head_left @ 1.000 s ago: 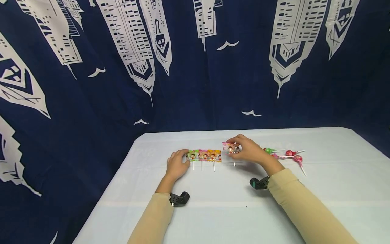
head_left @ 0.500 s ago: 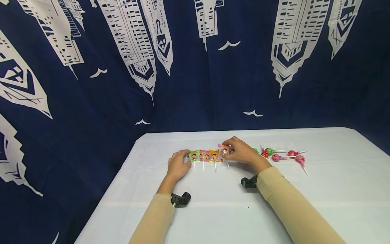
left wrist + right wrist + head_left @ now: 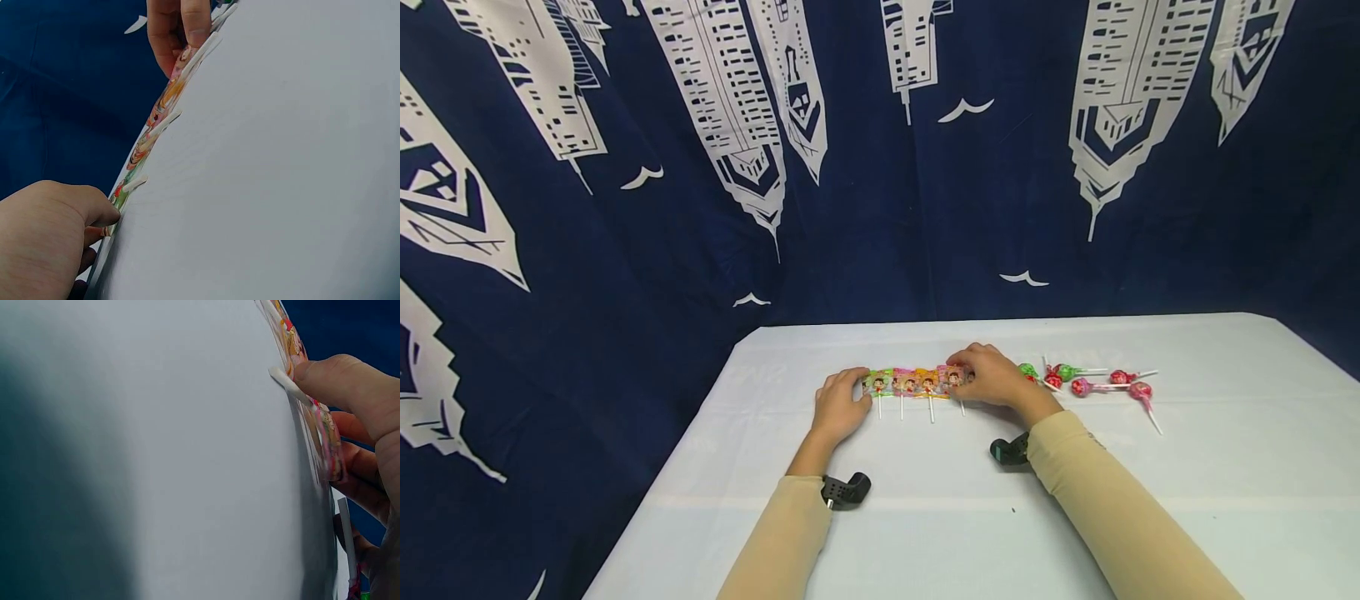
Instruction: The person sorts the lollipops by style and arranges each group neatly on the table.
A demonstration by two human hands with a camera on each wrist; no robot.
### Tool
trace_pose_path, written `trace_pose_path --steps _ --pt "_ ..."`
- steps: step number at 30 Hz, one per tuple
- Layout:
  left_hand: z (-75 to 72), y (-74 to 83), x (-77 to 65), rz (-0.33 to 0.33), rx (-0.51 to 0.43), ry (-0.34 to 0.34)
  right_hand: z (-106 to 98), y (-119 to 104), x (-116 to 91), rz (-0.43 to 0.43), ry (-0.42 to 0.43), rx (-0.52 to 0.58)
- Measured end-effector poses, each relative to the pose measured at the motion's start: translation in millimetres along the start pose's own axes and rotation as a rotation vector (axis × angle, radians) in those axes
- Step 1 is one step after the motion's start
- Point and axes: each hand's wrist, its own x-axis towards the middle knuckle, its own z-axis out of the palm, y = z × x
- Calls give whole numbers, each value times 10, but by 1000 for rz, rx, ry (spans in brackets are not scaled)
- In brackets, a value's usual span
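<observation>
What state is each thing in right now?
Green-wrapped, white-stick lollipop: flat, left end of row
Pink-wrapped, white-stick lollipop: flat, second in row
Orange-wrapped, white-stick lollipop: flat, third in row
Pink-edged wrapped lollipop: held, right end of row
Round red, pink and green lollipops: lying loosely scattered
Left hand: pinching green-wrapped lollipop's outer edge
Right hand: pinching pink-edged lollipop
Black wrist devices: worn, one per wrist

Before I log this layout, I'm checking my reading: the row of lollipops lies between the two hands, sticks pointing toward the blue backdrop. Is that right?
Not quite: the sticks point toward the person, away from the blue backdrop, as the head view shows. The row of lollipops does lie between the left hand and the right hand.
</observation>
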Motion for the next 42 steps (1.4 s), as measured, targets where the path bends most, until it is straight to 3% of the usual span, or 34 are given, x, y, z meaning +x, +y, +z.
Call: trace_pose_path --steps 14,24,34,42 --pt "-6 13 -7 2 5 2 42 93 -15 -29 -13 9" --pt "-3 15 -4 -9 -3 3 33 71 -36 -6 -3 53" --pt "3 23 0 -7 -20 4 -13 56 -105 16 133 202" --pt "-4 14 -10 -29 -28 6 -62 55 -223 2 227 226"
